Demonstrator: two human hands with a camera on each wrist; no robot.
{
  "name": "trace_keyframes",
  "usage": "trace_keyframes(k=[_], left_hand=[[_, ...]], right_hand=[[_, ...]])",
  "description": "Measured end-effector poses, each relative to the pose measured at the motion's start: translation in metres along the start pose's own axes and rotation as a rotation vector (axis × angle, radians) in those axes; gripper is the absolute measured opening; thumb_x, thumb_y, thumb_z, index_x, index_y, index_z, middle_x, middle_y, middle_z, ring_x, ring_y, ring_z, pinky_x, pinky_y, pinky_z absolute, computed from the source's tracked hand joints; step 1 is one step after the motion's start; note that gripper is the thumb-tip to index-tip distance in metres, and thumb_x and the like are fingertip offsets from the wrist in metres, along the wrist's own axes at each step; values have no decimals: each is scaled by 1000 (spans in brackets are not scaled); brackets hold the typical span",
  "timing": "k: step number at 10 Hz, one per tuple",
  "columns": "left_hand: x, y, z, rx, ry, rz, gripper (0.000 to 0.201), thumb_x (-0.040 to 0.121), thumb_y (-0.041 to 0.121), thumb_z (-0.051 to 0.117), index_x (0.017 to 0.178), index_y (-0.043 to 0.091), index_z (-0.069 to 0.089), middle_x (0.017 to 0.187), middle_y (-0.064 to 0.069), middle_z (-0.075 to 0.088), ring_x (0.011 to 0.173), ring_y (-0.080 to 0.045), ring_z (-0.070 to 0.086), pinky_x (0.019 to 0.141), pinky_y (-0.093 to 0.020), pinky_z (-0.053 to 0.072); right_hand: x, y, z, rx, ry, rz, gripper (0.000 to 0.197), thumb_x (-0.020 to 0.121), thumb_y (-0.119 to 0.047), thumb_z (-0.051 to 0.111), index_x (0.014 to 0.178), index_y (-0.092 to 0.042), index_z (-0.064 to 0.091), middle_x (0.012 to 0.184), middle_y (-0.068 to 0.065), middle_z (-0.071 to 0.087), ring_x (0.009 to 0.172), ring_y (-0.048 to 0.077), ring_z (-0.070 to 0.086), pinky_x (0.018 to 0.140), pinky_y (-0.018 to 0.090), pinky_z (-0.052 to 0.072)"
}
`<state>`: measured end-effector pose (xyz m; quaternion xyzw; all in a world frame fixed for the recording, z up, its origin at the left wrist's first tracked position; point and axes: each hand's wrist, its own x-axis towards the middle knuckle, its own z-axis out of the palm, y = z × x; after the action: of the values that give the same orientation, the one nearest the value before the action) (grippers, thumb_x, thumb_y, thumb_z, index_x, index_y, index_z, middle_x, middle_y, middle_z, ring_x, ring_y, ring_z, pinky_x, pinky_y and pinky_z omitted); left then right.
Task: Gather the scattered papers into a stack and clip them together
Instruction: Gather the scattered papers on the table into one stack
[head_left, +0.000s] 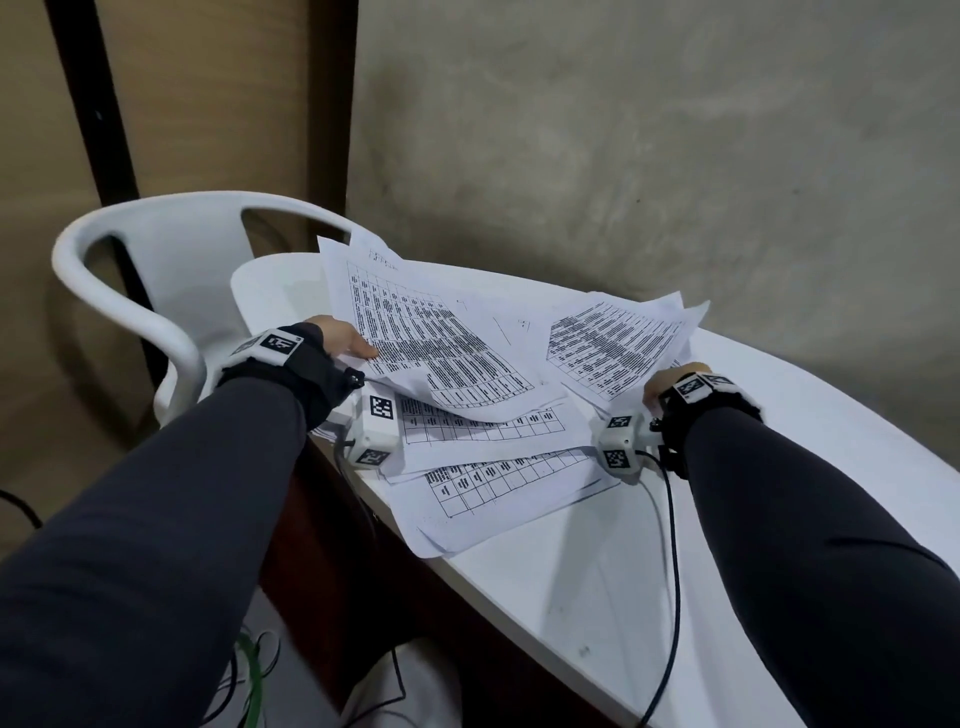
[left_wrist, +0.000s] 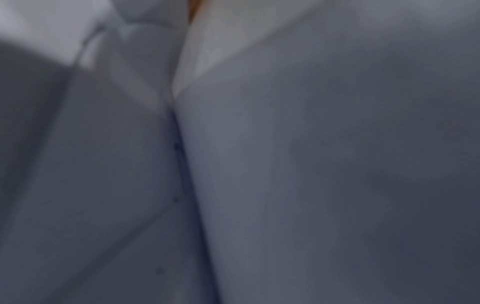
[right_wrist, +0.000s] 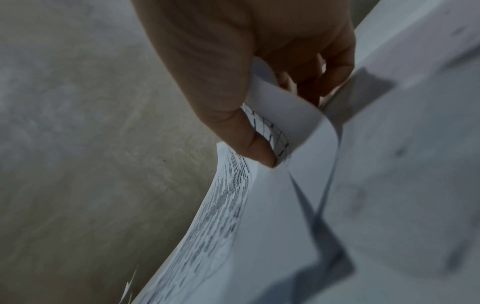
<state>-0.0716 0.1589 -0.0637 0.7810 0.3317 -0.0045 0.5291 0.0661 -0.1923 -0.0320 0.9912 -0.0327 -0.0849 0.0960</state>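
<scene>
Several white sheets printed with tables lie overlapping on the white table. My left hand grips the left edge of a raised bundle of papers, thumb on top, fingers hidden beneath. My right hand pinches the near corner of another bundle at the right. In the right wrist view the thumb presses curled sheets against the fingers underneath. More sheets lie flat near the table's front edge. The left wrist view shows only blurred grey paper. No clip is in view.
A white plastic chair stands at the table's left end. A grey wall runs close behind the table. A dark cable hangs from my right wrist across the tabletop. More cables trail on the floor below.
</scene>
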Motion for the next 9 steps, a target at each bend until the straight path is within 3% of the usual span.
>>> trace_keyframes(k=[1,2,3,4,5,6,7,8,9], left_hand=[[2,1,0,-11,2,2,48,80,12,69,123,-5,56,129,-18,58,110,-34,57,101,-40,44],[4,1,1,-13,5,4,45,83,12,67,122,-6,55,120,-17,59,97,-30,55,92,-38,46],[7,-1,2,-8,14,7,48,81,13,68,123,-5,55,122,-15,58,108,-31,56,100,-36,43],[7,-1,0,-16,0,6,48,80,13,69,123,-5,56,121,-12,58,112,-31,55,105,-36,41],[8,-2,-1,-32,-20,9,50,78,13,71,122,-5,57,123,-13,59,118,-36,55,107,-41,41],[12,-5,-2,-34,-28,15,51,75,13,73,121,-4,59,126,-16,61,115,-35,58,107,-43,42],[12,-5,-2,-41,-26,19,49,76,12,72,120,-3,60,124,-13,62,112,-31,59,107,-41,42],[11,-4,-1,-25,-10,17,50,76,13,72,121,-3,59,126,-12,61,113,-31,58,107,-39,41],[11,-2,0,-19,-14,20,47,79,11,70,121,-4,59,128,-15,59,108,-28,57,105,-37,41]], right_hand=[[10,4,-1,308,-42,7,38,62,-33,63,98,-20,66,114,5,65,96,33,62,83,34,52],[17,13,3,793,-141,169,57,60,-51,72,99,-11,63,90,15,69,77,34,67,81,46,52],[33,23,0,1000,49,347,105,42,-70,67,128,-14,44,120,18,62,104,41,62,96,54,43],[27,22,-5,973,-10,302,77,48,-65,74,99,-11,56,90,16,68,83,37,68,89,52,48],[22,16,-1,881,-158,210,64,56,-64,75,83,-8,60,77,15,67,77,34,68,87,51,49],[18,8,-4,881,-171,96,40,78,-50,68,86,-14,53,75,5,52,70,18,54,73,20,47],[22,-2,0,814,-144,97,46,71,-56,69,82,-11,64,77,8,68,74,21,65,80,28,51],[41,-8,7,717,-40,96,54,63,-50,72,105,-17,67,108,6,69,92,26,63,88,37,48],[37,-20,-2,929,19,37,44,85,-16,60,128,-8,53,131,12,55,107,27,59,86,33,51]])
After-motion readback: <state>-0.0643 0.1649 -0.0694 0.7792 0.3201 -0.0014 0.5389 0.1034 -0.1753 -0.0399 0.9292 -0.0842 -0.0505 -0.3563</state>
